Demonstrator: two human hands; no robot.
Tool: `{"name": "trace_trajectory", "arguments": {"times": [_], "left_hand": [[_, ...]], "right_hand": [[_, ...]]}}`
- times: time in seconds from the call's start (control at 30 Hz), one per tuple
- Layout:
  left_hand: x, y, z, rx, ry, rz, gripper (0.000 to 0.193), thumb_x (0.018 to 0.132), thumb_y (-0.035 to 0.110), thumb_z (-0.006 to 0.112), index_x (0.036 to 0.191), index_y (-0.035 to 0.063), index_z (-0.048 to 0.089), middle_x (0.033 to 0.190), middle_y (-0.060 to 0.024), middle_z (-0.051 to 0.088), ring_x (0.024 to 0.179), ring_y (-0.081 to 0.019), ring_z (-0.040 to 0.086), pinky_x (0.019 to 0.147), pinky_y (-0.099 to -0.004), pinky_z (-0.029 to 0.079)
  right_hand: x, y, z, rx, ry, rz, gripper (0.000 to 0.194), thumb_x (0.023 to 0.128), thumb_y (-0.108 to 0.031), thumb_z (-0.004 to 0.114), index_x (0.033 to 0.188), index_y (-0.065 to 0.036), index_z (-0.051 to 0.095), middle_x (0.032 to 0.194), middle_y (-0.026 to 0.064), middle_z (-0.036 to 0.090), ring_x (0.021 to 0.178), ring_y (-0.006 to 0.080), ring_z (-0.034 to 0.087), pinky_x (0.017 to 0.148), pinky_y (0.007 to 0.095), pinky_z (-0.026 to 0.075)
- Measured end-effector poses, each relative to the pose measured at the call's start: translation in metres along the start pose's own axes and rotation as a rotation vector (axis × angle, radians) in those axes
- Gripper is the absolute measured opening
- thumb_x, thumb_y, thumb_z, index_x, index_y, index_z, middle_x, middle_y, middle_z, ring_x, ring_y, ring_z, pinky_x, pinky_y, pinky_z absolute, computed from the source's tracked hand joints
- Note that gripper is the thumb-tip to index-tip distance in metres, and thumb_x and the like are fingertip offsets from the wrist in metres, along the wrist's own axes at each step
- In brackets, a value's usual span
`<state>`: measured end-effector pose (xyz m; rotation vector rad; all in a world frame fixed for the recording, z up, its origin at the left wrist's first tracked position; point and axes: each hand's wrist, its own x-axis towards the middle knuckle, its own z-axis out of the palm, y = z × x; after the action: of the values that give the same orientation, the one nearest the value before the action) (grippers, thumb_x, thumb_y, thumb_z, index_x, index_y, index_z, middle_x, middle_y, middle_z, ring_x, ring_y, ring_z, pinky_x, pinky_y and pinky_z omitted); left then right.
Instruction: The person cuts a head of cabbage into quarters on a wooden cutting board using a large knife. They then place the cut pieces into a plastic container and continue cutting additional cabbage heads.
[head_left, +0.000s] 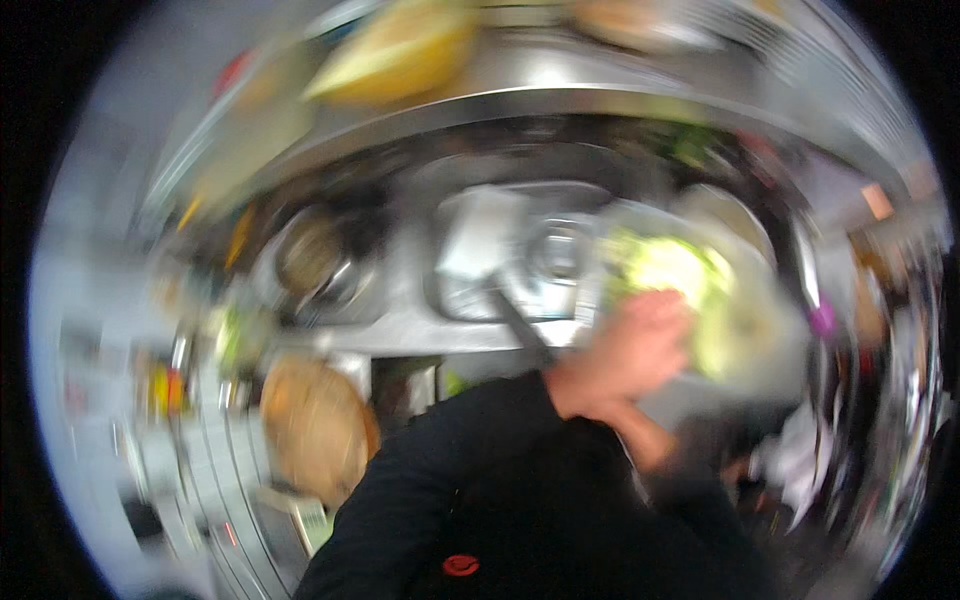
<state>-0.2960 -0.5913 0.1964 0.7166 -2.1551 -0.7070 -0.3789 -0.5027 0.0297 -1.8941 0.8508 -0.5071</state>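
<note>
Motion blur softens the whole view. My left hand (630, 345) reaches across to the right and lies over the near edge of a pale green leafy vegetable (667, 262), perhaps lettuce. That vegetable sits in a wide, pale, translucent bowl or bag (772, 345) at the right of the sink. Only the wrist and part of my right hand (637, 435) show below the left one; its fingers are hidden. Whether either hand grips anything is too blurred to make out.
Before me is a metal sink (427, 330) with a white item and a clear container (559, 244) in its basin. A pan or bowl (311, 251) stands left. A round wooden board (319, 427) lies nearer. Something yellow (405, 56) rests on the shelf (540, 67) above.
</note>
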Motion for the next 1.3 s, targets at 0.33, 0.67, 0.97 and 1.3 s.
{"name": "trace_trajectory", "arguments": {"times": [0.33, 0.67, 0.97, 1.3], "left_hand": [[-0.341, 0.076, -0.119, 0.021, 0.860, -0.946, 0.031, 0.095, 0.015, 0.069, 0.123, 0.0021, 0.069, 0.118, -0.0170, 0.074, 0.109, -0.0284, 0.071, 0.095, -0.0372, 0.054], [-0.563, 0.203, -0.102, 0.282, 1.762, -1.420, 0.016, 0.103, 0.013, 0.064, 0.113, 0.0024, 0.071, 0.102, -0.0010, 0.070, 0.091, -0.0091, 0.063, 0.082, -0.0245, 0.051], [-0.595, 0.258, -0.058, 1.080, 1.956, -1.662, 0.024, 0.094, 0.013, 0.073, 0.115, 0.0014, 0.069, 0.106, -0.0105, 0.068, 0.088, -0.0181, 0.063, 0.078, -0.0314, 0.052], [-0.654, 0.307, -0.034, 0.875, 2.457, -1.357, 0.024, 0.103, 0.016, 0.068, 0.118, -0.0023, 0.065, 0.103, -0.0022, 0.067, 0.094, -0.0102, 0.062, 0.088, -0.0252, 0.050]], "right_hand": [[0.085, -0.096, 0.039, 0.008, -0.179, 0.259, 0.027, 0.101, -0.024, 0.066, 0.112, 0.000, 0.061, 0.075, 0.0047, 0.063, 0.066, 0.0125, 0.057, 0.063, 0.0333, 0.049], [0.155, -0.169, 0.146, 0.288, -0.358, 0.298, 0.022, 0.105, -0.019, 0.062, 0.120, -0.004, 0.059, 0.067, -0.0022, 0.054, 0.051, 0.0072, 0.048, 0.045, 0.0257, 0.038], [0.178, -0.203, 0.216, 0.237, -0.587, 0.226, 0.016, 0.106, -0.019, 0.060, 0.108, -0.004, 0.055, 0.063, -0.0011, 0.052, 0.046, 0.0085, 0.047, 0.041, 0.0270, 0.038], [0.260, -0.218, 0.308, -0.683, -0.466, -0.639, 0.047, 0.101, -0.028, 0.060, 0.142, -0.006, 0.051, 0.115, 0.0245, 0.068, 0.101, 0.0468, 0.067, 0.086, 0.0540, 0.054]]}}
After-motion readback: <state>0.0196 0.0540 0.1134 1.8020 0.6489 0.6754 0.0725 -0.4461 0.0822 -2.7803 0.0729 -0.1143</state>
